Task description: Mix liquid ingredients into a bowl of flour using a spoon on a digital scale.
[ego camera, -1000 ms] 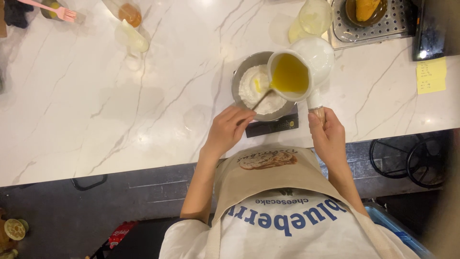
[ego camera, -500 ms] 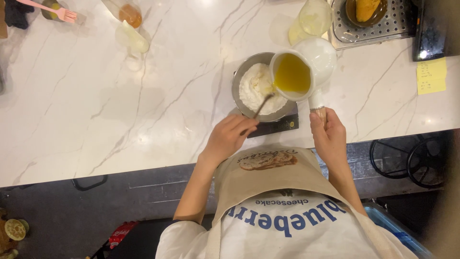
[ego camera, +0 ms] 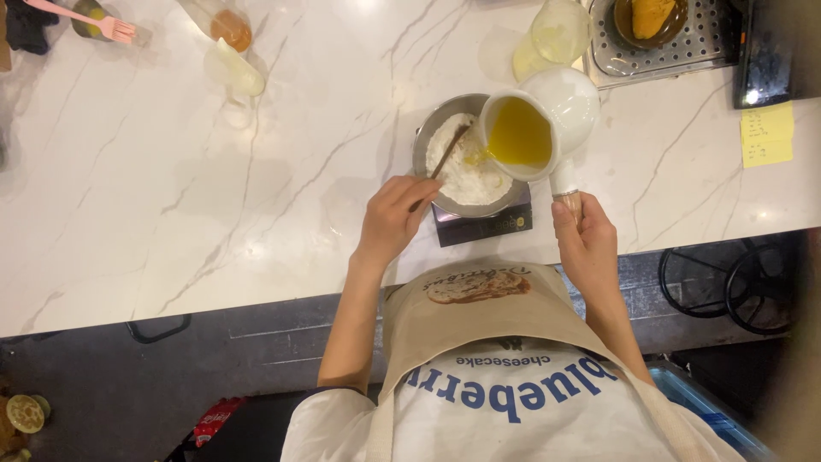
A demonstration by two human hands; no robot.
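Where marble counter ends, dark floor, probably.

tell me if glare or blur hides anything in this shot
Head view: bright glare washes out the marble counter along the top edge; the metal bowl of white powder, yellow liquid in the white saucepan and both hands stay sharp; the floor at bottom left is dim.

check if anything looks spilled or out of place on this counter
Nothing stands out. The yellow liquid from the tilted white saucepan lands inside the metal bowl of white powder, none on the marble counter. Left hand holds a stirrer, right hand the pan handle.
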